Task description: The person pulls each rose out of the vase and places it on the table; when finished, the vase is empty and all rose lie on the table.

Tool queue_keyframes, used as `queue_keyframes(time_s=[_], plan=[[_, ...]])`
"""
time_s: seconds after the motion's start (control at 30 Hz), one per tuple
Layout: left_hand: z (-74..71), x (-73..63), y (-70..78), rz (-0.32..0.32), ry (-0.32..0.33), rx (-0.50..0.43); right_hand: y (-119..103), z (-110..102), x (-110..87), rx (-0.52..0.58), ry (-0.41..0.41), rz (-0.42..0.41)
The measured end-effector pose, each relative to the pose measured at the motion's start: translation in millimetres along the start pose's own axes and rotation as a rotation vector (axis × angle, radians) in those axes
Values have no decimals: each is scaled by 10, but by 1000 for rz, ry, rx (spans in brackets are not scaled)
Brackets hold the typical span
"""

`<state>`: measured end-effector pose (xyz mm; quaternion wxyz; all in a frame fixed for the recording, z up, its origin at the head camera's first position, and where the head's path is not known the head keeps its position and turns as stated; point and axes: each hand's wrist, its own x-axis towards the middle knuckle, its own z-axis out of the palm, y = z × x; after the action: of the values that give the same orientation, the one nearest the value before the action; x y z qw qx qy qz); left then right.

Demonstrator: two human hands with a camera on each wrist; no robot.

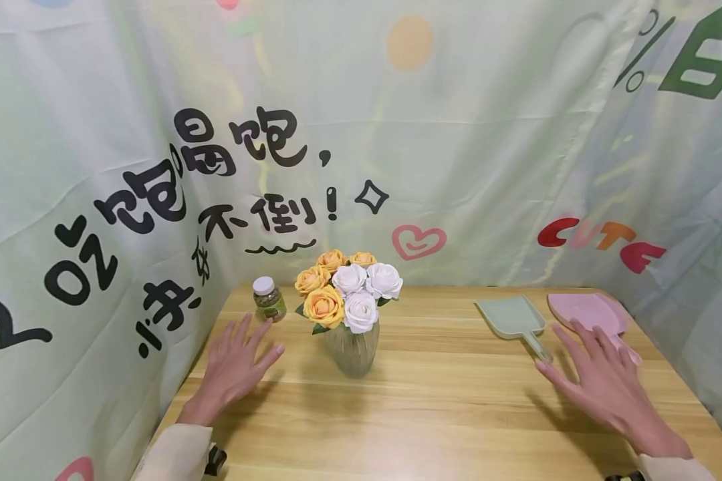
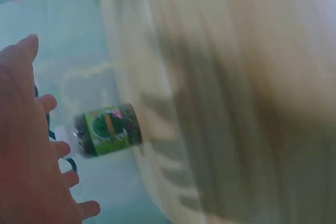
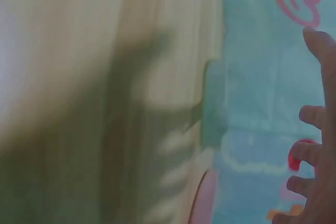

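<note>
Spread wide across the scene: the light wooden plank surface point(image 1: 445, 401), fenced on three sides by a pale green printed cloth backdrop point(image 1: 469, 133). Standing left of centre on it: a ribbed clear glass vase point(image 1: 351, 349) packed with orange and white fabric roses point(image 1: 349, 290). Hovering low at the right edge: the right hand point(image 1: 608, 384), grip wide, fingers straight and splayed, holding nothing, fingertips just beside the handle of the pale green plastic dustpan point(image 1: 513, 317). Partly tucked behind that hand: a flat pink plastic board point(image 1: 586, 311). Out left: the left hand point(image 1: 234, 364), grip likewise wide and unloaded, reaching near the small white-capped glass jar point(image 1: 269, 299) by the backdrop.
</note>
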<state>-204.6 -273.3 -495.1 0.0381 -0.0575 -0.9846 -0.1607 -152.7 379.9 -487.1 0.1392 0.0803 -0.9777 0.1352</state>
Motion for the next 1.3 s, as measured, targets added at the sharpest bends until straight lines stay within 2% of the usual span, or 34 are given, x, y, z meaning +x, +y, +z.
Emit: queue_keyframes(time_s=[0.3, 0.43, 0.7, 0.77, 1.07, 1.17, 1.3], plan=[[-41, 122, 386, 100, 42, -23, -485, -71, 364, 41, 21, -113], [-64, 168, 526, 132, 31, -57, -734, -91, 503, 72, 20, -147], [-101, 206, 758, 235, -60, -353, -1175, -106, 756, 114, 39, -218], [-103, 211, 814, 259, -69, -398, -1275, -105, 809, 128, 40, -233], [-34, 228, 979, 267, -115, -626, -1688, -71, 1000, 174, 127, -353], [33, 233, 1012, 292, -113, -712, -1819, -47, 1030, 204, 153, -392], [113, 228, 1051, 280, -100, -790, -1988, 7, 1049, 252, 166, -426]])
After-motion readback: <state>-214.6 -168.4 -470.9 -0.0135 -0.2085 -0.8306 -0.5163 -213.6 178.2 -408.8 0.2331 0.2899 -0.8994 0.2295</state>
